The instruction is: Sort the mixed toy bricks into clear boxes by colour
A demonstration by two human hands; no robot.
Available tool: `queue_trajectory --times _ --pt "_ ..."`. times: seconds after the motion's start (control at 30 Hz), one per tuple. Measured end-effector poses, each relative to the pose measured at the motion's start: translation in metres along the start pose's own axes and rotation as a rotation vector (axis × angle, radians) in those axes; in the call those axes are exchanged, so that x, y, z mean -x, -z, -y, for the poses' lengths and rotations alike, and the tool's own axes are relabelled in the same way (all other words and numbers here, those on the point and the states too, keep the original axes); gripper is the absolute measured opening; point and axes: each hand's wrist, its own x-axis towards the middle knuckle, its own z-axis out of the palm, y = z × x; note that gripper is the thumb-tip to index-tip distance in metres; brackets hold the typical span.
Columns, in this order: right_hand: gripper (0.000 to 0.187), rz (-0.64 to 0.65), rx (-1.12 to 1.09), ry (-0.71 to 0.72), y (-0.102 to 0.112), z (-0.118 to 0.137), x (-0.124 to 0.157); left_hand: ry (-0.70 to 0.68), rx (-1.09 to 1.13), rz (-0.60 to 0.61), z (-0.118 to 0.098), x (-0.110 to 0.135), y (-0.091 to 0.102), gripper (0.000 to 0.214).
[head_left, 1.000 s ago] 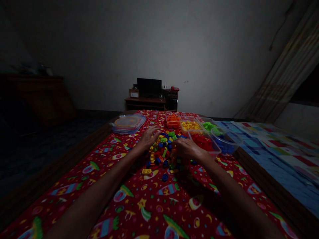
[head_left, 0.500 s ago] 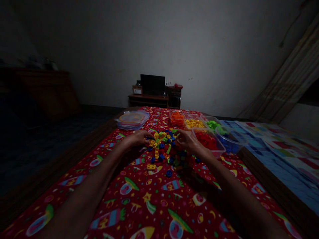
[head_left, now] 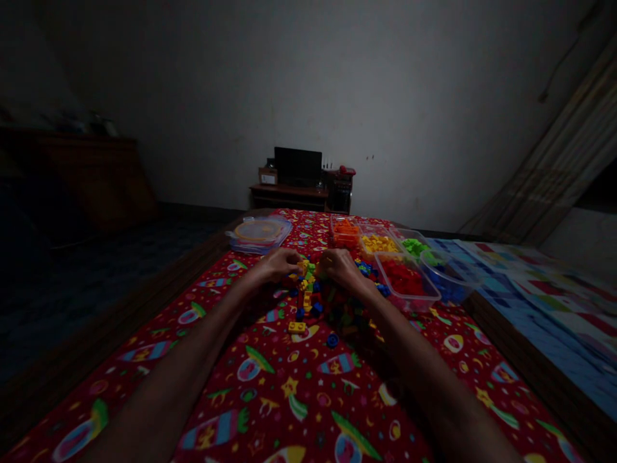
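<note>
A heap of mixed toy building bricks point(head_left: 308, 283) in yellow, blue, green and red lies on the red patterned cloth point(head_left: 289, 366). My left hand point(head_left: 282, 263) is at the heap's left side, its thumb and fingers pinched at a yellow brick point(head_left: 303, 265). Over the heap's middle is my right hand point(head_left: 341, 269), fingers curled down and closed; what lies in them is hidden. Just in front of the heap sit a yellow two-stud brick point(head_left: 297, 327) and a round blue piece point(head_left: 332, 341). Shadow darkens the bricks under my right hand.
Clear boxes hold sorted bricks: orange point(head_left: 346, 231), yellow point(head_left: 379, 245), green point(head_left: 414, 247) and red point(head_left: 403, 278). A round tub point(head_left: 448, 280) holds blue ones. Stacked lids point(head_left: 260, 233) lie at back left. A bed point(head_left: 535, 283) adjoins on the right.
My right hand has moved left across the heap toward my left hand, uncovering bricks beside the red box. My left hand has shifted slightly right, onto the yellow bricks. The view has shifted slightly.
</note>
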Motion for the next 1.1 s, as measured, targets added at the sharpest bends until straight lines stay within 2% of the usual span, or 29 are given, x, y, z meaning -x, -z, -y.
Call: queue_trajectory --times 0.13,0.23,0.37,0.47,0.53,0.67,0.83,1.1 --pt "0.016 -0.108 -0.323 -0.126 0.013 -0.009 0.007 -0.013 0.346 -0.068 -0.017 -0.001 -0.003 0.030" --pt "0.020 -0.089 -0.607 -0.236 0.022 -0.013 0.009 -0.003 0.473 -0.102 -0.033 0.001 -0.009 0.033" --pt "0.021 -0.016 -0.816 -0.296 0.024 -0.009 0.015 -0.004 0.579 -0.135 -0.045 0.002 -0.020 0.044" --pt "0.028 0.106 -0.939 -0.279 0.018 -0.003 0.018 -0.029 0.463 -0.200 -0.049 0.001 -0.028 0.043" --pt "0.032 0.140 -0.965 -0.244 0.015 0.000 0.019 -0.048 0.321 -0.258 -0.052 0.003 -0.031 0.040" --pt "0.029 0.051 -0.934 -0.259 0.015 0.001 0.019 -0.102 0.119 -0.293 -0.060 0.008 -0.030 0.040" --pt "0.035 0.045 -0.917 -0.289 0.016 -0.002 0.019 -0.119 -0.004 -0.210 -0.062 0.010 -0.029 0.032" --pt "0.034 0.243 -0.846 -0.230 0.024 0.004 0.025 -0.149 -0.159 -0.193 -0.065 0.023 -0.035 0.081"
